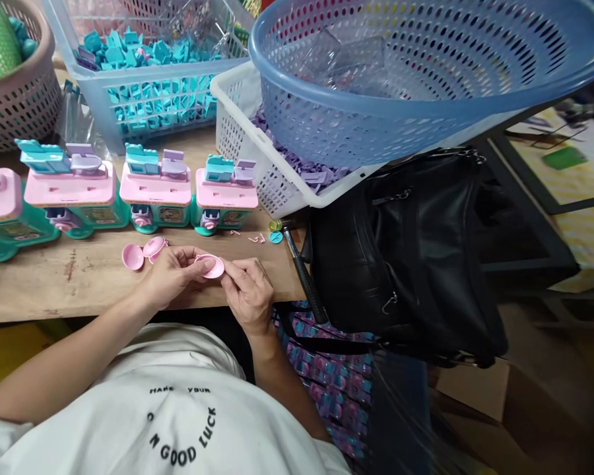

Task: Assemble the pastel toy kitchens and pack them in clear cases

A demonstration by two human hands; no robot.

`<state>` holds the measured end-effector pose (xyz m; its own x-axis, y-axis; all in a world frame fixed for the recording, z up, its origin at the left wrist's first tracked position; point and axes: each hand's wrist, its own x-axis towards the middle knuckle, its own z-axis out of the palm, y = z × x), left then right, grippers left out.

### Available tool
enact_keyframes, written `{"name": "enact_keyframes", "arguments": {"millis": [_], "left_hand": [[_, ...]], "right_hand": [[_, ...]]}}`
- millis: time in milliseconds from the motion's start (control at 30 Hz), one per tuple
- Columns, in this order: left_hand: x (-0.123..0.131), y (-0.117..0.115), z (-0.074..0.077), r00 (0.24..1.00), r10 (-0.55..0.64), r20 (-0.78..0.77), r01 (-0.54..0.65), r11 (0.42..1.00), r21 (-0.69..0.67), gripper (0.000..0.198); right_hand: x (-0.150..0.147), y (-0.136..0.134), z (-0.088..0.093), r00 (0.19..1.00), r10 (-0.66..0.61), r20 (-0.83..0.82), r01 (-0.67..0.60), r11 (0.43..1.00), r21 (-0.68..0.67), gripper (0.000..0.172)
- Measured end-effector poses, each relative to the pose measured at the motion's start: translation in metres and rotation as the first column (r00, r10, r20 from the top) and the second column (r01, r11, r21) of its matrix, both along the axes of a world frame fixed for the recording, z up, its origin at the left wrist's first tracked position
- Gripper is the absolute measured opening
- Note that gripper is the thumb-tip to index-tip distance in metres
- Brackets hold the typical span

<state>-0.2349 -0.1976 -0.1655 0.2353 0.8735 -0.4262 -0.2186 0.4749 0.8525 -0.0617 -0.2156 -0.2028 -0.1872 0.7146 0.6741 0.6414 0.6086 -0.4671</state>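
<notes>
Between my hands, above the front part of the table, is a small pink oval plastic shell [212,267]. My left hand [175,272] pinches its left side, with the thumb lying over the inside. On its right edge the fingertips of my right hand [250,290] close; whether they hold a further small part is hidden. Just left of my left hand, a round pink shell [132,257] and another pink shell piece [155,247] lie on the wood. Tiny pink pieces [256,239] are scattered beyond my right hand.
Pink-and-teal toy units [156,188] stand in a row behind my hands. A hammer [304,274] lies at the table's right edge, by a blue disc [276,237] and a black bag [400,257]. Farther back are a crate of turquoise parts [153,72] and a blue basket [376,105].
</notes>
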Motion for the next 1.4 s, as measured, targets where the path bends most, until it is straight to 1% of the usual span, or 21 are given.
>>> {"name": "enact_keyframes", "arguments": {"millis": [67, 133, 200, 233, 300, 400, 567, 733, 967, 1067, 1167, 1233, 1300, 1400], "left_hand": [[0.001, 0.0, -0.001, 0.997, -0.002, -0.072, 0.005, 0.999, 0.038, 0.053], [0.003, -0.002, -0.003, 0.985, -0.002, -0.174, 0.021, 0.994, 0.108, 0.048], [0.006, -0.004, -0.005, 0.955, 0.006, -0.297, 0.056, 0.978, 0.199, 0.04], [0.008, -0.005, -0.006, 0.932, 0.013, -0.362, 0.081, 0.966, 0.244, 0.036], [0.011, -0.008, -0.007, 0.875, 0.04, -0.483, 0.133, 0.939, 0.318, 0.032], [0.014, -0.01, -0.008, 0.807, 0.073, -0.587, 0.19, 0.908, 0.374, 0.031], [0.014, -0.011, -0.011, 0.766, 0.103, -0.634, 0.214, 0.89, 0.403, 0.03], [0.014, -0.012, -0.013, 0.763, 0.099, -0.639, 0.221, 0.889, 0.401, 0.024], [0.014, -0.012, -0.016, 0.747, 0.119, -0.654, 0.23, 0.877, 0.422, 0.023], [0.015, -0.013, -0.018, 0.714, 0.133, -0.687, 0.256, 0.864, 0.433, 0.023], [0.016, -0.015, -0.018, 0.648, 0.133, -0.75, 0.312, 0.852, 0.42, 0.024], [0.018, -0.017, -0.018, 0.599, 0.128, -0.791, 0.354, 0.844, 0.404, 0.023], [0.018, -0.017, -0.017, 0.571, 0.125, -0.811, 0.375, 0.839, 0.394, 0.02], [0.018, -0.017, -0.017, 0.597, 0.115, -0.794, 0.359, 0.847, 0.392, 0.014]], "right_hand": [[-0.001, -0.001, 0.004, 0.993, -0.052, -0.104, 0.047, 0.998, -0.049, 0.018], [-0.004, -0.003, 0.009, 0.959, -0.106, -0.261, 0.065, 0.985, -0.159, 0.016], [-0.01, -0.004, 0.012, 0.912, -0.108, -0.396, 0.001, 0.966, -0.26, 0.017], [-0.014, -0.004, 0.012, 0.897, -0.095, -0.431, -0.038, 0.956, -0.291, 0.018], [-0.021, -0.004, 0.01, 0.893, -0.075, -0.443, -0.083, 0.941, -0.329, 0.018], [-0.027, -0.003, 0.005, 0.91, -0.085, -0.406, -0.068, 0.935, -0.347, 0.018], [-0.028, -0.005, 0.002, 0.912, -0.067, -0.405, -0.072, 0.945, -0.319, 0.017], [-0.028, -0.007, 0.0, 0.897, -0.059, -0.439, -0.08, 0.953, -0.292, 0.014], [-0.028, -0.01, -0.002, 0.928, -0.07, -0.366, -0.035, 0.961, -0.274, 0.015], [-0.029, -0.011, -0.001, 0.938, -0.068, -0.34, -0.019, 0.969, -0.247, 0.015], [-0.031, -0.011, 0.002, 0.954, -0.062, -0.295, -0.005, 0.975, -0.222, 0.015], [-0.03, -0.012, 0.002, 0.962, -0.065, -0.266, 0.001, 0.972, -0.235, 0.015], [-0.028, -0.013, 0.002, 0.963, -0.057, -0.264, -0.018, 0.962, -0.273, 0.015], [-0.024, -0.015, -0.002, 0.943, -0.054, -0.328, -0.062, 0.941, -0.332, 0.014]]}}
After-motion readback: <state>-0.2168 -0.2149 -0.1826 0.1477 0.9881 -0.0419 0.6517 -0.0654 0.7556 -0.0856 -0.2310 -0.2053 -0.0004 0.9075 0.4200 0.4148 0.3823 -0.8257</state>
